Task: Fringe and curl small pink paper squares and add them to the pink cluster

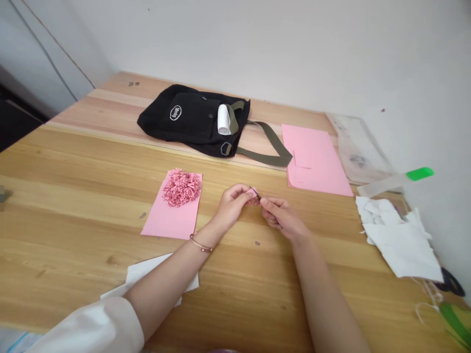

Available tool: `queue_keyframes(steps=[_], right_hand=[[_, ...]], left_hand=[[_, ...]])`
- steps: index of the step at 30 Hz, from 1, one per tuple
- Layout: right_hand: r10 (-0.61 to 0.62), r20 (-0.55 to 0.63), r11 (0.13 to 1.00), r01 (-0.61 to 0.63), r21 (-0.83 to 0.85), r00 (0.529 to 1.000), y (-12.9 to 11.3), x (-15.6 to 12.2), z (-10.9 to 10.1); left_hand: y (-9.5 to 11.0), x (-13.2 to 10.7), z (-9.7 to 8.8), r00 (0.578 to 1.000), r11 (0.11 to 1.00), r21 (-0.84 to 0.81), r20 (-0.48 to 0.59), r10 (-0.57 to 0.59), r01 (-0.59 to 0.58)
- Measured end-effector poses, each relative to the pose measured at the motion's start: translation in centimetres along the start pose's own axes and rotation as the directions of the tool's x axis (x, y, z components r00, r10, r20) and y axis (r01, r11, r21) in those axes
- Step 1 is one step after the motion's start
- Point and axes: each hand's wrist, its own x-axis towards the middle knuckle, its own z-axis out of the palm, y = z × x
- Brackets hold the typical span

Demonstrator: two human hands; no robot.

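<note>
At pale wooden bench (73, 196) centre, just above surface: left hand (235, 202) closed in tight pinch on small pink paper scrap (253, 192); right hand (281, 215) likewise pinching thin dark stick (256, 193), tip touching scrap. Fine grip likely suits tiny piece. Fingers hide most of scrap; stick material unclear.

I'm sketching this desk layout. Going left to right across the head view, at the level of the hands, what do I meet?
First the pink sheet with a fluffy pink pile on it → left hand → thin stick pinched by both hands → right hand → white paper scraps.
</note>
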Motion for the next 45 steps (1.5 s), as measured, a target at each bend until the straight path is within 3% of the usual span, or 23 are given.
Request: queue_keyframes(steps=[30,45], right_hand=[[-0.004,0.026,1.000,0.003,0.019,1.000,0.26,0.10,-0.39],[0.001,-0.005,1.000,-0.001,0.004,1.000,0.03,0.03,-0.08]], left_hand=[[0.01,0.00,0.04,0.997,0.994,0.110,-0.069,0.019,-0.011],[0.12,-0.07,0.07,0.999,0.995,0.092,-0.037,0.028,-0.025]])
